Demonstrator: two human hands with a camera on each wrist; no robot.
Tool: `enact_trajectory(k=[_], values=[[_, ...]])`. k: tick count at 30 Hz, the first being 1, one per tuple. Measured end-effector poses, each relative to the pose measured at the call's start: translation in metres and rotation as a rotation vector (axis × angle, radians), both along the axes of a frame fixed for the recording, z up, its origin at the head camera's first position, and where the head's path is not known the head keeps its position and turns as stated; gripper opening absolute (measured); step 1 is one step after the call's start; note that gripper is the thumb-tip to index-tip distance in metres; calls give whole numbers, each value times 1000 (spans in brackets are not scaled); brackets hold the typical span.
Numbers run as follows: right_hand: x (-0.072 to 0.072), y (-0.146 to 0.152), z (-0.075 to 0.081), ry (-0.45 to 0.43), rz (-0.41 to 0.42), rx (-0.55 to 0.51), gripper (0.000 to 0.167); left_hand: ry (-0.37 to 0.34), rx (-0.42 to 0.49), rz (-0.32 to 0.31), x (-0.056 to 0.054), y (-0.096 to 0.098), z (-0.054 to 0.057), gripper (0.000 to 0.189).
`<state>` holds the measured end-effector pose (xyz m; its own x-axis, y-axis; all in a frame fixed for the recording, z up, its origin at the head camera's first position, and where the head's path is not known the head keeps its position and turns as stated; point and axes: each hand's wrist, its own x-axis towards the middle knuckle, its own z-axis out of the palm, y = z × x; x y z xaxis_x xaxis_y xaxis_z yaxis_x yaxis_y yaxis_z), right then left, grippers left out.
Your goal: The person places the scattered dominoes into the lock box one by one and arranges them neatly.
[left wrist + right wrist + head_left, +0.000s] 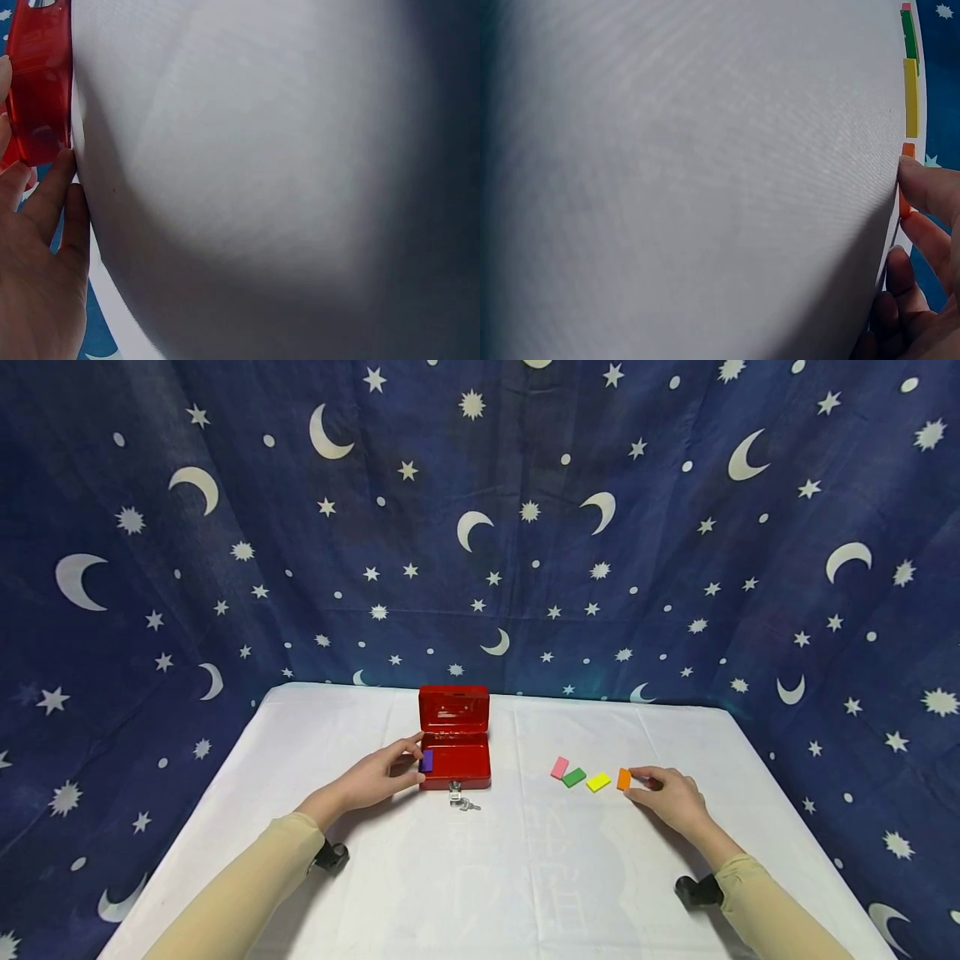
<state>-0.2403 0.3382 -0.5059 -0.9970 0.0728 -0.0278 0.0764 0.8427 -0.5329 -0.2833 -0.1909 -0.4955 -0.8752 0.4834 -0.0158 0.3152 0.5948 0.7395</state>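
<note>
A red metal cash box (471,764) stands on the table with its lid (453,710) raised. Inside, along its left wall, sits a small purple block (427,761). My left hand (381,774) rests against the box's left side, thumb low near the front corner and fingers further back. In the left wrist view, extended fingers (52,187) touch the outside of the red box (41,97). Over on the right, my right hand (675,800) pinches an orange block (624,779) between thumb and forefinger, close over the tabletop.
Left of the orange block lie a yellow block (598,782), a green block (574,777) and a pink block (559,767). A latch (455,793) with small keys (469,805) hangs at the box's front. A white cloth covers the table (480,893); a starry curtain (420,568) stands behind.
</note>
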Motion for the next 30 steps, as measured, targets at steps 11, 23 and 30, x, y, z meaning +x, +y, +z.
enact_trajectory(k=[11, 23, 30], values=[[1, -1, 0, -11, -10, -3, 55, -4, -14, 5, 0, 0, -1, 40], [0, -2, 6, -12, -17, 1, 53, 8, -9, 3, -2, 0, -1, 39], [1, -3, 4, -14, -21, -4, 53, -9, -5, 12, -1, 1, -1, 38]])
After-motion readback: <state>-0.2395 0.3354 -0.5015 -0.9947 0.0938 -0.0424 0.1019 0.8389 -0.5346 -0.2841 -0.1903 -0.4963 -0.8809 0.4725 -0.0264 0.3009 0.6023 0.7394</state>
